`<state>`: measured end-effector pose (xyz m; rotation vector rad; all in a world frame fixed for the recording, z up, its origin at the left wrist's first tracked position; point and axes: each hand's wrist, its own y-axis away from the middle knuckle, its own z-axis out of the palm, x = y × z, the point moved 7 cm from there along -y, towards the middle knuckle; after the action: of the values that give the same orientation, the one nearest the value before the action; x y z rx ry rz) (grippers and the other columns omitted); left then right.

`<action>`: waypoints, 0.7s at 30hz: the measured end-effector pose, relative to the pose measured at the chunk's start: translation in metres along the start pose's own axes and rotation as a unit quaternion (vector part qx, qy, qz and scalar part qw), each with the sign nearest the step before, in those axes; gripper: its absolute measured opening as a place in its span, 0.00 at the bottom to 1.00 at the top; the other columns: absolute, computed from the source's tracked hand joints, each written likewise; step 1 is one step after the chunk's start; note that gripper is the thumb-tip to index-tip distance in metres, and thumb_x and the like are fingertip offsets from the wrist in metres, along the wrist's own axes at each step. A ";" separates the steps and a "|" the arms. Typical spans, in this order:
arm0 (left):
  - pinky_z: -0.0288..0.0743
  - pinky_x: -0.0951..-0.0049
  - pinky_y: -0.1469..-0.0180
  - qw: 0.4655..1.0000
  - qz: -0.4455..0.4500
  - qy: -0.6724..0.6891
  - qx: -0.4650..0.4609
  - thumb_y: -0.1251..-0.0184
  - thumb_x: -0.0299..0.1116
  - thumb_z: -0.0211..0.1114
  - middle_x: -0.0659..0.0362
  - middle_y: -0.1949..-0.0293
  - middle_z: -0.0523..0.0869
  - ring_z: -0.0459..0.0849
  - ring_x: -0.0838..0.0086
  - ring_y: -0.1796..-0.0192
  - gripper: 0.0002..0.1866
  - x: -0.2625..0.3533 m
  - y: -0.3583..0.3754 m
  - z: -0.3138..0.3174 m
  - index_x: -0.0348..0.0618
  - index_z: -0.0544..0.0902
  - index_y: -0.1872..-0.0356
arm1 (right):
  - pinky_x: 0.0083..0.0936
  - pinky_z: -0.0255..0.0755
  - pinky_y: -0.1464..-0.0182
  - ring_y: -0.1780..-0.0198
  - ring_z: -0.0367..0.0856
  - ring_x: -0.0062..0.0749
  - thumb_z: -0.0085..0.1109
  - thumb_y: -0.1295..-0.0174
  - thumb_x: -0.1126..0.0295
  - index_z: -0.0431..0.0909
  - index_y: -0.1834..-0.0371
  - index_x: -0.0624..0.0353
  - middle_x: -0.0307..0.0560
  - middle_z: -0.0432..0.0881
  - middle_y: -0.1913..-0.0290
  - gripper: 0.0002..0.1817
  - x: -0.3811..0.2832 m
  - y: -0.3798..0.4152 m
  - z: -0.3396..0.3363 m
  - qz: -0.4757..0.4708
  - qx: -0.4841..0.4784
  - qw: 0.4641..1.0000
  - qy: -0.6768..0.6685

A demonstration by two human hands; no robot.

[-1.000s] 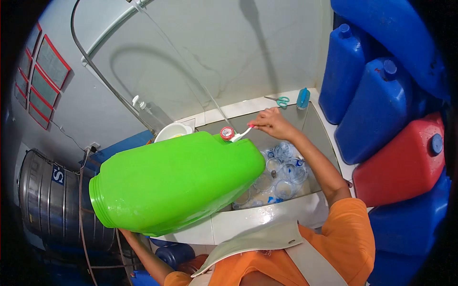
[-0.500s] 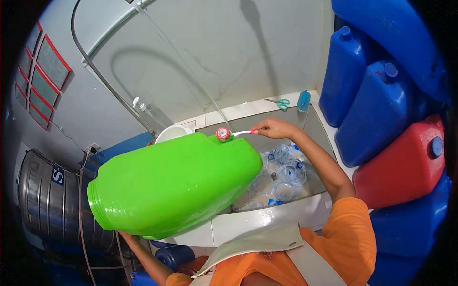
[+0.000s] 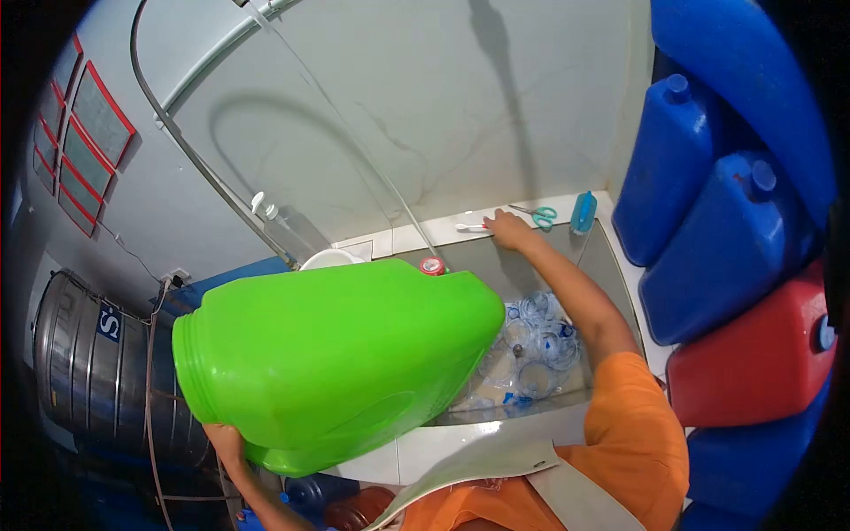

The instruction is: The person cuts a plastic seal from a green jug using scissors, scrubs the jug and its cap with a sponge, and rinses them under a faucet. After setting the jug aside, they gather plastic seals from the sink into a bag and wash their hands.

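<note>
A large bright green jerrycan (image 3: 336, 354) lies on its side across the basin's front-left edge, its red cap (image 3: 432, 266) facing up and back. My left hand (image 3: 224, 441) grips the can's lower left end, the fingers partly hidden beneath it. At the basin's back ledge, my right hand (image 3: 511, 230) is closed on the red end of a small white-and-red toothbrush (image 3: 471, 227). Green-handled scissors (image 3: 543, 217) lie just right of that hand, with a teal scrub brush (image 3: 583, 213) beyond. Below my right forearm, several clear plastic containers (image 3: 536, 336) sit in the basin's water.
Blue jerrycans (image 3: 708, 257) and a red jerrycan (image 3: 753, 354) are stacked along the right. A pump bottle (image 3: 288, 226) and a white bucket (image 3: 331, 258) stand behind the green can. A steel tank (image 3: 111, 363) is at left. A thin stream of water (image 3: 403, 205) falls past the wall.
My right hand has moved from beside the green can's cap to the back ledge, carrying the toothbrush. The view has shifted slightly, and my left hand shows more at the can's end.
</note>
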<state>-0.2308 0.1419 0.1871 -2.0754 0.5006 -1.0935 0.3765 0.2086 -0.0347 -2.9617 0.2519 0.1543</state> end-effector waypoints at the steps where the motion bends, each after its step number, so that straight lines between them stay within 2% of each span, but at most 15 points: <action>1: 0.71 0.75 0.64 0.997 -0.052 0.017 -0.063 0.50 0.22 0.60 0.55 0.72 0.82 0.80 0.73 0.66 0.11 -0.001 -0.002 0.009 0.30 0.77 0.64 | 0.37 0.71 0.54 0.55 0.75 0.49 0.42 0.39 0.68 0.70 0.44 0.59 0.55 0.73 0.58 0.19 0.001 -0.014 0.013 -0.004 0.002 1.000 0.002; 2: 0.71 0.75 0.64 0.997 -0.053 0.016 -0.057 0.50 0.22 0.60 0.55 0.72 0.82 0.80 0.73 0.66 0.11 0.007 -0.005 0.010 0.30 0.77 0.64 | 0.38 0.71 0.53 0.54 0.75 0.50 0.43 0.39 0.69 0.69 0.44 0.59 0.56 0.74 0.57 0.20 0.004 -0.026 0.024 0.021 0.008 1.000 0.017; 4: 0.71 0.76 0.64 0.966 -0.104 -0.002 -0.235 0.51 0.20 0.59 0.55 0.72 0.82 0.79 0.74 0.67 0.12 0.026 -0.008 0.039 0.29 0.77 0.62 | 0.39 0.70 0.50 0.50 0.73 0.48 0.46 0.43 0.71 0.67 0.43 0.60 0.56 0.72 0.51 0.22 0.010 -0.054 0.054 0.046 0.014 0.996 0.069; 5: 0.71 0.76 0.64 0.968 -0.104 -0.032 -0.228 0.52 0.19 0.59 0.55 0.73 0.82 0.79 0.75 0.67 0.13 0.053 -0.011 0.050 0.30 0.77 0.62 | 0.39 0.70 0.50 0.50 0.73 0.48 0.46 0.43 0.71 0.67 0.43 0.60 0.56 0.72 0.51 0.22 0.000 -0.061 0.046 0.042 0.014 0.997 0.067; 7: 0.71 0.75 0.64 0.966 -0.139 -0.007 -0.220 0.52 0.19 0.59 0.53 0.72 0.83 0.80 0.74 0.67 0.14 0.062 -0.009 0.072 0.30 0.77 0.61 | 0.38 0.72 0.53 0.52 0.77 0.43 0.47 0.47 0.74 0.74 0.51 0.62 0.56 0.77 0.54 0.19 -0.042 -0.061 0.003 -0.038 0.020 0.999 -0.013; 9: 0.72 0.73 0.64 0.964 -0.095 -0.031 -0.245 0.51 0.21 0.60 0.49 0.70 0.83 0.82 0.71 0.67 0.13 0.074 -0.004 0.101 0.33 0.78 0.61 | 0.33 0.74 0.58 0.60 0.82 0.36 0.47 0.51 0.76 0.79 0.64 0.66 0.56 0.81 0.66 0.13 -0.094 -0.055 -0.050 -0.119 -0.050 0.987 -0.097; 11: 0.73 0.69 0.62 0.945 -0.125 -0.068 -0.294 0.50 0.24 0.61 0.46 0.68 0.83 0.83 0.61 0.66 0.12 0.072 0.011 0.135 0.36 0.78 0.61 | 0.29 0.76 0.64 0.71 0.83 0.32 0.47 0.53 0.77 0.78 0.75 0.69 0.55 0.81 0.74 0.09 -0.132 -0.038 -0.099 -0.087 -0.166 0.942 -0.280; 13: 0.73 0.63 0.61 0.937 -0.092 -0.061 -0.332 0.50 0.28 0.62 0.45 0.67 0.82 0.82 0.53 0.63 0.12 0.064 0.032 0.178 0.38 0.77 0.62 | 0.26 0.75 0.70 0.76 0.81 0.29 0.48 0.53 0.77 0.77 0.76 0.68 0.51 0.80 0.77 0.07 -0.148 -0.038 -0.111 -0.086 -0.182 0.906 -0.372; 15: 0.73 0.60 0.59 0.923 -0.091 -0.048 -0.372 0.50 0.30 0.62 0.44 0.67 0.82 0.80 0.49 0.61 0.13 0.047 0.062 0.222 0.39 0.77 0.61 | 0.25 0.75 0.71 0.78 0.80 0.29 0.48 0.52 0.78 0.77 0.77 0.68 0.49 0.79 0.78 0.07 -0.157 -0.033 -0.119 -0.069 -0.177 0.889 -0.417; 16: 0.73 0.60 0.59 0.918 -0.095 -0.032 -0.383 0.50 0.30 0.62 0.44 0.67 0.82 0.80 0.50 0.61 0.13 0.039 0.079 0.243 0.39 0.77 0.62 | 0.24 0.75 0.72 0.79 0.79 0.29 0.47 0.52 0.79 0.77 0.77 0.68 0.47 0.78 0.80 0.07 -0.158 -0.032 -0.124 -0.053 -0.169 0.870 -0.460; 19: 0.73 0.61 0.58 0.904 -0.127 0.035 -0.406 0.53 0.30 0.63 0.43 0.67 0.82 0.80 0.50 0.61 0.14 0.023 0.122 0.294 0.37 0.77 0.63 | 0.22 0.76 0.73 0.80 0.78 0.29 0.46 0.50 0.79 0.77 0.77 0.68 0.45 0.77 0.82 0.08 -0.159 -0.024 -0.126 0.000 -0.173 0.857 -0.486; 21: 0.73 0.61 0.58 0.892 -0.148 0.069 -0.421 0.53 0.30 0.63 0.44 0.67 0.82 0.80 0.51 0.61 0.15 0.009 0.145 0.326 0.36 0.77 0.62 | 0.22 0.76 0.72 0.79 0.79 0.29 0.45 0.50 0.79 0.77 0.77 0.68 0.46 0.77 0.82 0.09 -0.155 -0.023 -0.114 0.022 -0.181 0.867 -0.464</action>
<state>0.0424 0.1772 -0.0397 -2.9107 0.8607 -1.3568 0.2388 0.2361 0.0989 -2.7933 0.1542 1.7163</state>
